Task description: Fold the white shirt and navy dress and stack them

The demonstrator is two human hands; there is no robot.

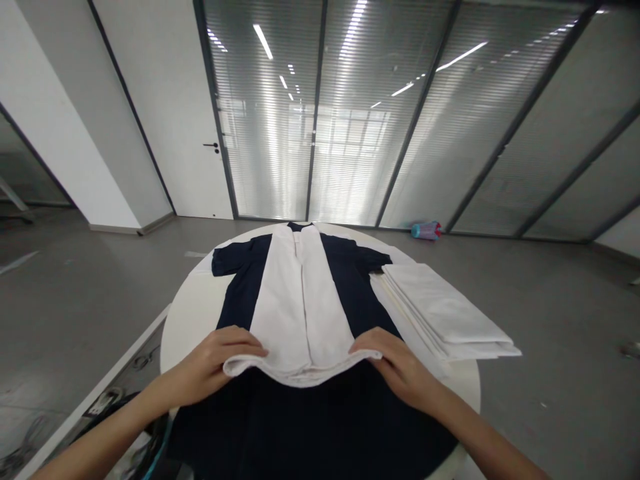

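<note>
A navy short-sleeved garment (236, 303) lies spread on the round table, collar at the far side. Down its middle runs a white cloth panel (300, 300) with a centre seam; whether it is sewn on or laid over, I cannot tell. My left hand (220, 357) is closed on the left end of the panel's near edge, thumb hidden beneath. Opposite it, my right hand (393, 363) pinches the right end. Between the hands the near edge sags in a curve, slightly raised above the dark fabric (310, 427) in front.
A folded stack of white cloth (440, 307) overhangs the right edge of the white round table (187, 317). Under the left side are cables and a dark bag-like item (145, 440). A blue and red package (426, 231) lies on the floor by the glass partition.
</note>
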